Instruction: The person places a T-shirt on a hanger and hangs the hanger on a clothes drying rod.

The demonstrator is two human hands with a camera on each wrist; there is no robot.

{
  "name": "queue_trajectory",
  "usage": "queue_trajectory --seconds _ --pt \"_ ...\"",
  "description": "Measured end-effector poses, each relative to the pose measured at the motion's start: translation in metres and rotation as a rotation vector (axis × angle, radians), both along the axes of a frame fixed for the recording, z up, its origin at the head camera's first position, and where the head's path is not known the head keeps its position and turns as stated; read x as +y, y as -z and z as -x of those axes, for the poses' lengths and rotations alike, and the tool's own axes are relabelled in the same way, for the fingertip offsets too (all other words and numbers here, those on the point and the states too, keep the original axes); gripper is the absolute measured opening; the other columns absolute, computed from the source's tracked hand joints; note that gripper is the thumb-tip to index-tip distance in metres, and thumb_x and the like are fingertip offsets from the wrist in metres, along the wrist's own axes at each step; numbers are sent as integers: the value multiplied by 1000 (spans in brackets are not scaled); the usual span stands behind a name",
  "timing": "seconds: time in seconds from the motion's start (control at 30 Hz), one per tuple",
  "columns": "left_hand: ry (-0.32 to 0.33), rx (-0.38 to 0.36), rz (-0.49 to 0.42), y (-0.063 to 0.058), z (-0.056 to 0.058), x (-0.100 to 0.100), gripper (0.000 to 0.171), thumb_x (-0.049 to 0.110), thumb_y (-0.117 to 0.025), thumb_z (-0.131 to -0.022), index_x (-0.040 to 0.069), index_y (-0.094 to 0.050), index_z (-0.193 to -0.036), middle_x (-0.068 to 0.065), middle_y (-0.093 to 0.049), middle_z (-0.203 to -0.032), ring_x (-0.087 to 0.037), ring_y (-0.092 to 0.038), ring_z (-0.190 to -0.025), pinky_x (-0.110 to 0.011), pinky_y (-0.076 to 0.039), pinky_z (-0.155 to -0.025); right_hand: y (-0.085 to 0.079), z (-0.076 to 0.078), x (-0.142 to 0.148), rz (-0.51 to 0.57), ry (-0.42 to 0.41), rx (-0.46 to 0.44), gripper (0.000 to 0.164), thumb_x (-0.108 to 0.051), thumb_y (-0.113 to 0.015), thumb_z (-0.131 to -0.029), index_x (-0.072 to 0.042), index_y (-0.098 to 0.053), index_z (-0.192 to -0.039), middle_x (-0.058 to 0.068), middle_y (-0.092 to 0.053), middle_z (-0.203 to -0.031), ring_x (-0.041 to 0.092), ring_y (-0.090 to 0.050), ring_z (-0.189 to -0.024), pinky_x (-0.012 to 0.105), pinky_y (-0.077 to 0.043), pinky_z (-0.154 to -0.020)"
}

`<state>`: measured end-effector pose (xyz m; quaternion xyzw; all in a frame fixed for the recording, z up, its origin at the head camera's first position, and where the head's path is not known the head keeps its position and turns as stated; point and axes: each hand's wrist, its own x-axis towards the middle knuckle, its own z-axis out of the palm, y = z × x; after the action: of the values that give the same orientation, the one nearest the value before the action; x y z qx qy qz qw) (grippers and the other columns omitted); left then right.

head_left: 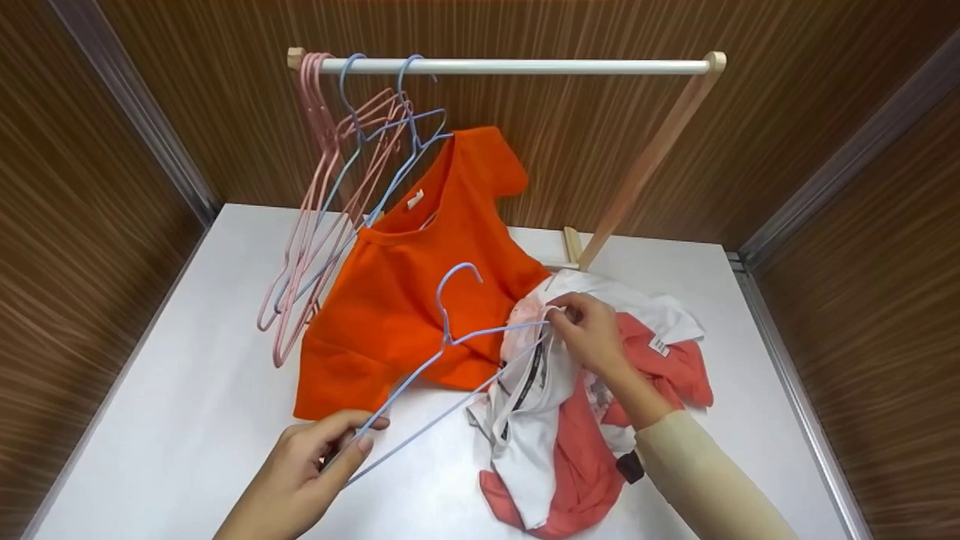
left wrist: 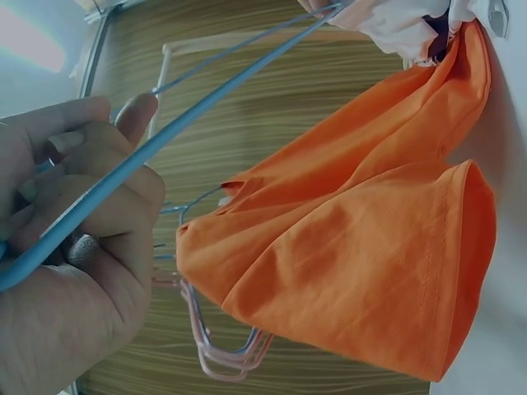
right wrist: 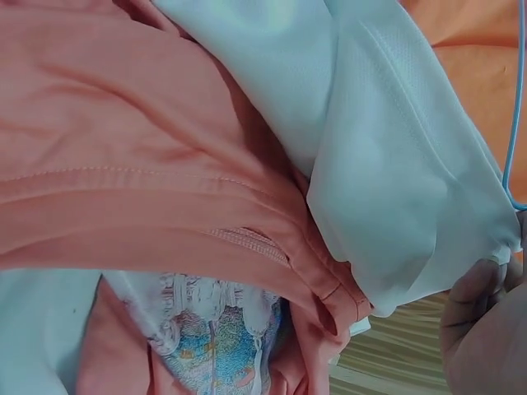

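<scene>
A light blue wire hanger (head_left: 447, 339) is held up over the table, its hook pointing upward. My left hand (head_left: 315, 465) grips its left end, with the fingers curled round the wire in the left wrist view. At the hanger's right end, my right hand (head_left: 592, 334) pinches the edge of a white garment (head_left: 525, 442). In the right wrist view, thumb and fingertips hold a corner of that white cloth (right wrist: 395, 164). Coral cloth (head_left: 592, 465) lies bunched with it on the table. Behind the hanger, an orange short-sleeved top (head_left: 420, 277) hangs from the rack.
A white rail (head_left: 525, 67) with wooden ends runs across the back. Several pink hangers (head_left: 315, 112) and blue ones (head_left: 345, 82) hang at its left. A slanting wooden leg (head_left: 652, 165) stands at right. Wood-patterned walls (head_left: 862, 247) enclose the white tabletop (head_left: 180, 360).
</scene>
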<state>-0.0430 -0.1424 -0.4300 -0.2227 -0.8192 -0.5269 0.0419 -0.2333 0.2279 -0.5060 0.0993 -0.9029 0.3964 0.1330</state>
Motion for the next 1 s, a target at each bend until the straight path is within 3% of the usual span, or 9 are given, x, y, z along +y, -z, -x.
queue_trajectory --seconds 0.3,0.53,0.73,0.87,1.0 --pt "-29 49 21 7 2 16 22 5 -58 -89 20 -64 -104 14 -46 -62 -2 -43 -52 -19 -40 -48 -5 -2 0 40 13 -32 8 -19 -64 -81 -21 -71 -85 -2 -51 -62 14 -47 -59 26 -36 -50" --pt "-84 -107 21 12 2 33 16 26 -56 -91 34 -62 -103 15 -44 -63 -4 -45 -56 -21 -40 -53 -13 -4 -8 77 -18 -25 9 -18 -63 -81 -20 -71 -87 0 -50 -61 14 -46 -57 25 -35 -48" --pt "-95 -240 -73 15 1 45 14 29 -56 -91 28 -63 -103 10 -49 -64 -8 -49 -55 -23 -43 -53 -22 -6 -11 130 12 -31 10 -16 -64 -80 -21 -70 -85 1 -50 -62 14 -46 -57 23 -35 -47" --pt "-109 -319 -124 9 -2 57 14 23 -56 -92 21 -63 -104 6 -48 -64 -8 -48 -54 -22 -42 -52 -27 -7 -13 140 17 -34 9 -16 -64 -82 -22 -70 -86 1 -51 -64 14 -46 -60 22 -37 -49" --pt "-134 -333 -164 8 -4 68 13 17 -56 -92 18 -63 -103 6 -46 -62 -7 -45 -52 -21 -40 -49 -32 -9 -15 184 2 -40 10 -17 -63 -84 -19 -70 -90 3 -52 -67 17 -47 -62 22 -38 -50"
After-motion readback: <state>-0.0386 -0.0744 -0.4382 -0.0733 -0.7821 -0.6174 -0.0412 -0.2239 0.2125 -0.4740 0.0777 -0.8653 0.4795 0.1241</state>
